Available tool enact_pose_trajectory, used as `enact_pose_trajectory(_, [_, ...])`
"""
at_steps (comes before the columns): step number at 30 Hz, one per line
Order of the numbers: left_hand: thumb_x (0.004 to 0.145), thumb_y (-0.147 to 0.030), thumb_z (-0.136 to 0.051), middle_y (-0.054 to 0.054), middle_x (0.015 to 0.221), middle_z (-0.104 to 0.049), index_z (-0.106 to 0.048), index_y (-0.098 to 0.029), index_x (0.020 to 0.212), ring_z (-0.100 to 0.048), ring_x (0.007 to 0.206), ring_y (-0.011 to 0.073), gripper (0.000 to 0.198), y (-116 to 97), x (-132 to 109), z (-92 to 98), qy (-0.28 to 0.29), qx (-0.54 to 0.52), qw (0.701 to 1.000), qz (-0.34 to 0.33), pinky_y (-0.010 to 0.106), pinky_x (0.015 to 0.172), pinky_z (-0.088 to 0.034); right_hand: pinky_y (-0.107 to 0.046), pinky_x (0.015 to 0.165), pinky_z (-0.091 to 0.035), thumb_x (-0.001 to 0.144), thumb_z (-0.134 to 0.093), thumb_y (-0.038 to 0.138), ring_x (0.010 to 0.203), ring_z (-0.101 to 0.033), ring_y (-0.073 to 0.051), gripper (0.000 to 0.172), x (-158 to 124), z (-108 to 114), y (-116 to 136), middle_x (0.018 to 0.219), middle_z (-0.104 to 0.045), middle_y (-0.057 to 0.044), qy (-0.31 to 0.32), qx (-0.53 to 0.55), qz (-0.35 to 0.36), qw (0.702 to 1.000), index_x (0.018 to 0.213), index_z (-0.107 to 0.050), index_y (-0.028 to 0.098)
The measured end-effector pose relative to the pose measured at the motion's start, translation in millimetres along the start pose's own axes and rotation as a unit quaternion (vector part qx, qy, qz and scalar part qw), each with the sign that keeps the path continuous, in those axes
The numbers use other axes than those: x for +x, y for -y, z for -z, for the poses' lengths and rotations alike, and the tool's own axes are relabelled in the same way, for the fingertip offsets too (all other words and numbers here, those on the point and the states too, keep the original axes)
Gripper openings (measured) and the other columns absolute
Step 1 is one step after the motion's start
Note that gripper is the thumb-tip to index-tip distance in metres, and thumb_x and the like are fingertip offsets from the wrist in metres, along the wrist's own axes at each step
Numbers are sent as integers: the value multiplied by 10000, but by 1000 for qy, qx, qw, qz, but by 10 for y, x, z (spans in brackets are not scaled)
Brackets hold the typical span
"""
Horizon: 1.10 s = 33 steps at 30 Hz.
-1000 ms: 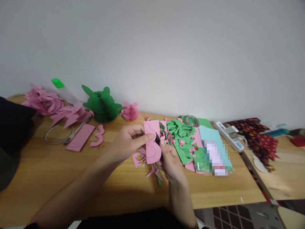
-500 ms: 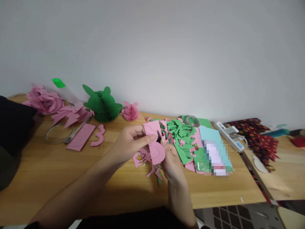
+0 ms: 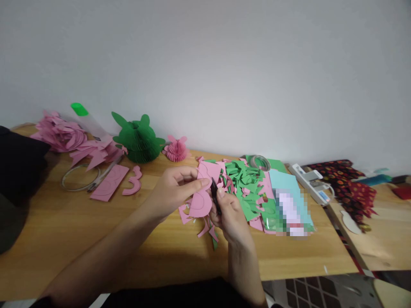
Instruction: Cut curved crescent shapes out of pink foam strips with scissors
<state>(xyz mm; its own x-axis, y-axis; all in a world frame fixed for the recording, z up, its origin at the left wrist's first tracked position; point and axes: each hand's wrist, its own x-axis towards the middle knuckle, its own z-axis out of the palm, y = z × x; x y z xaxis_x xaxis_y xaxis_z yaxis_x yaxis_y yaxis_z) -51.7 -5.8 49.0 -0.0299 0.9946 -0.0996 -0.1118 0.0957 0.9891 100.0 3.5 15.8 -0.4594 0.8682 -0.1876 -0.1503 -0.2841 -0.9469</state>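
Observation:
Between the thumb and fingers of my left hand [image 3: 178,190] is a pink paper piece [image 3: 201,203] with curved pencil lines and a rounded lower end. My right hand [image 3: 229,214] is closed on dark scissors [image 3: 215,194], whose blades point up at the paper's right edge. Pink paper scraps [image 3: 203,231] lie on the table below the held paper. Just right of my hands is a heap of green cut scraps [image 3: 242,182] with some pink among them.
A green honeycomb paper figure [image 3: 138,141], a small pink one [image 3: 177,149], a drawn pink strip [image 3: 110,183] and pink paper piles [image 3: 61,132] stand or lie left. Tape [image 3: 260,163], blue paper [image 3: 284,182], a power strip [image 3: 310,184] and patterned cloth [image 3: 346,184] are right.
The pink paper has turned in my left hand, its rounded end shifting left. The scissors now show more fully at its right edge.

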Motion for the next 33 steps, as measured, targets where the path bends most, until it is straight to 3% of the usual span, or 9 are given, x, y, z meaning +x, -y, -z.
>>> enact_pose_trajectory(11, [732, -311, -685, 9, 654, -643, -655, -152, 681, -569, 604, 128, 169, -8, -9, 25, 10, 34, 999, -9, 231, 560, -443, -215, 342, -100, 741, -523, 753, 338, -177, -49, 629, -8, -14, 41, 367, -274, 79, -4, -38, 0, 999, 471, -415, 195])
enact_pose_trajectory(33, [721, -289, -666, -29, 567, -540, -610, -158, 615, -497, 548, 103, 178, -76, -15, 42, 45, 58, 997, 4, 223, 526, -395, -216, 364, -156, 885, -459, 615, 375, -213, -57, 585, -21, 101, 47, 424, -311, 67, 50, -86, 39, 994, 490, -391, 189])
